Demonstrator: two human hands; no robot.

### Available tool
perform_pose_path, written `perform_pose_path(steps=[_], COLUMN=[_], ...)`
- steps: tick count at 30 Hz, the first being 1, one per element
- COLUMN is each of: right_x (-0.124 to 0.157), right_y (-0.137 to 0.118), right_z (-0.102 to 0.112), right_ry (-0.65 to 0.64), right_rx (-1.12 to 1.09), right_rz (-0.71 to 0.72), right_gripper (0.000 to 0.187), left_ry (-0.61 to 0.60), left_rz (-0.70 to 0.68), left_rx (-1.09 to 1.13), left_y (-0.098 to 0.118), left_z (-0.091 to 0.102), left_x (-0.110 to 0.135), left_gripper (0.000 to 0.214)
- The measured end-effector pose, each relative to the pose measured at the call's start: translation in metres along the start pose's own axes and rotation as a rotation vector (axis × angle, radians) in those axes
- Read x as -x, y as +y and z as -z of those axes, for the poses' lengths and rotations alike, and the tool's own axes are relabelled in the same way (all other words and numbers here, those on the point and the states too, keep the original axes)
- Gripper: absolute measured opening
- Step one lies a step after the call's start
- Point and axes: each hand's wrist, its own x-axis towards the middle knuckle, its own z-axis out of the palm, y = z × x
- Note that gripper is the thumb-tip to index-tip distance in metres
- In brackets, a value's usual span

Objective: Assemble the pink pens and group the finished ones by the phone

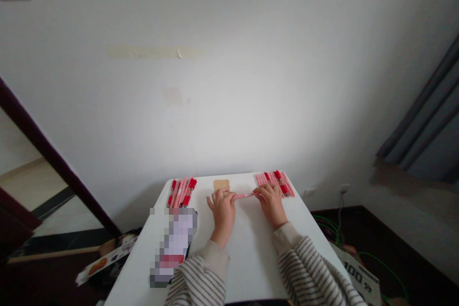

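A pink pen (244, 196) is stretched sideways between my two hands, above the middle of the white table. My left hand (224, 208) pinches its left end, with the thumb side toward me. On the other end, the fingers of my right hand (271, 203) are closed. Just beyond my left hand lies a small tan pad (221, 184). Behind my right hand is a row of pink and red pens (283, 184), partly covered by the hand. Another bunch of pink and red pens (181, 192) lies at the far left of the table.
A pixelated, blurred long object (175, 244) lies on the left of the white table (251, 267), beside my left sleeve. The wall (229, 105) stands behind the table's far edge. Green cables (332, 229) and a printed bag (358, 272) are on the floor at right.
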Motion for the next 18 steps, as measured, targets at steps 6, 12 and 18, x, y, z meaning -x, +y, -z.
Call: perform_pose_path(steps=[6,12,18], right_x=[0.0,0.001,0.0016], right_y=[0.0051,0.0056,0.0025], right_z=[-0.0044,-0.0056,-0.0042], right_ry=[-0.007,-0.06,-0.116], right_rx=[-0.052,-0.13,-0.178], right_rz=[0.002,-0.028,-0.111], right_gripper=[0.011,0.019,0.028], left_ry=[-0.012,-0.005,-0.003], left_rz=[-0.028,-0.044,-0.044], left_rx=[0.01,0.073,0.082], left_y=[0.0008,0.0012,0.0013], left_z=[-0.0003,0.0011,0.0013], left_x=[-0.0005,-0.0016,-0.001], left_gripper=[0.018,0.017,0.015])
